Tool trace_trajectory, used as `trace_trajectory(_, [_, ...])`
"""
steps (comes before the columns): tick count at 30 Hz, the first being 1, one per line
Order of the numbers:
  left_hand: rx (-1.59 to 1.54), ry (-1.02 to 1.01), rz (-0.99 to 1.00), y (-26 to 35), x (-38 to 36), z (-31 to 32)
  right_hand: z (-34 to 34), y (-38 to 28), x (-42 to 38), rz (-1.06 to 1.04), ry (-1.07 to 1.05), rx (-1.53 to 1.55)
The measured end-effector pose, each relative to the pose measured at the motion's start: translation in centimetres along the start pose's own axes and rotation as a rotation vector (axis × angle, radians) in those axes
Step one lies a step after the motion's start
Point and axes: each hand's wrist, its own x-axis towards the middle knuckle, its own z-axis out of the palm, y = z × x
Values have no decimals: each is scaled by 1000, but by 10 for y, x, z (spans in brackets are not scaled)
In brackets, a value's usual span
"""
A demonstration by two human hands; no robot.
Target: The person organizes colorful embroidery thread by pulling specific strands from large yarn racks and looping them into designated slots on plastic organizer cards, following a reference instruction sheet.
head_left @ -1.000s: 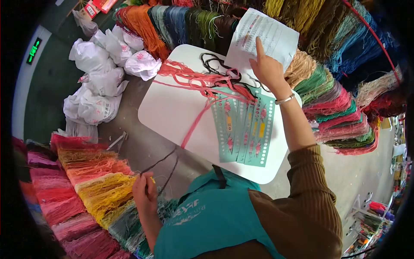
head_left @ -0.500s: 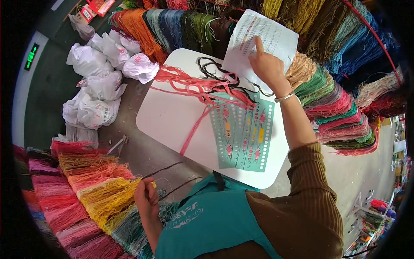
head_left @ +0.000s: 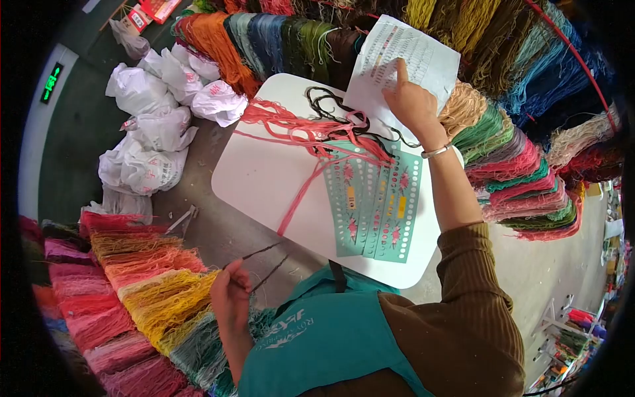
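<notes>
My left hand (head_left: 230, 293) pinches a few dark brown threads (head_left: 262, 263) pulled from the hanging skeins (head_left: 155, 298) at the lower left. My right hand (head_left: 411, 100) rests on a printed paper sheet (head_left: 405, 63) with its index finger pointing at a line. Below that hand, several teal punched thread cards (head_left: 374, 202) lie on the white table (head_left: 264, 172). Pink threads (head_left: 301, 132) and a black thread bundle (head_left: 327, 102) trail across the table into the cards.
Rows of coloured thread skeins hang at the top (head_left: 278, 33), along the right (head_left: 522, 172) and at the lower left. White plastic bags (head_left: 155, 112) are piled on the floor at the upper left. Red boxes (head_left: 149, 10) sit near the top edge.
My left hand has shifted slightly right and down, drawing the dark threads out of the skeins. My right index finger has stayed on the paper, moving only a little.
</notes>
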Motion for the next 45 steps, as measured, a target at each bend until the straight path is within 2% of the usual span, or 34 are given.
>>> trace_trajectory(5, [1,-118,-45,9,-2,2,-3,4,-2,-15,16,6])
trace_trajectory(11, [-31,-72,-44,8,0,10,-4,10,-3,-32,24,13])
trace_trajectory(14, [-14,64,29,-9,11,5,-2,11,-3,-43,26,12])
trace_trajectory(20, [36,-116,-53,7,18,10,2,9,-3,-13,7,-6])
trace_trajectory(23, [31,-147,-97,14,28,9,2,6,-4,16,-12,-28])
trace_trajectory(26, [56,-81,-48,10,43,4,4,4,-4,24,-6,-44])
trace_trajectory(29, [-24,-164,-93,10,55,10,-8,-11,-12,49,-18,-73])
trace_trajectory(32, [-26,-282,-169,7,72,10,1,-45,-46,-128,67,194])
trace_trajectory(34, [-76,-314,-211,9,78,25,4,-89,-87,-254,-26,507])
trace_trajectory(35, [-101,-328,-231,10,81,35,10,-110,-109,-282,-109,807])
trace_trajectory(36, [-115,-365,-216,11,83,44,17,-127,-128,-339,-282,1038])
trace_trajectory(38, [-144,-440,-186,14,84,62,15,-164,-165,-159,-635,1354])
trace_trajectory(41, [-11,-500,-208,27,77,88,32,-196,-200,-122,-445,1546])
trace_trajectory(44, [26,-561,-229,23,81,96,28,-196,-209,123,-487,1781])
trace_trajectory(45, [48,-591,-220,25,81,98,28,-193,-210,149,-484,1805])
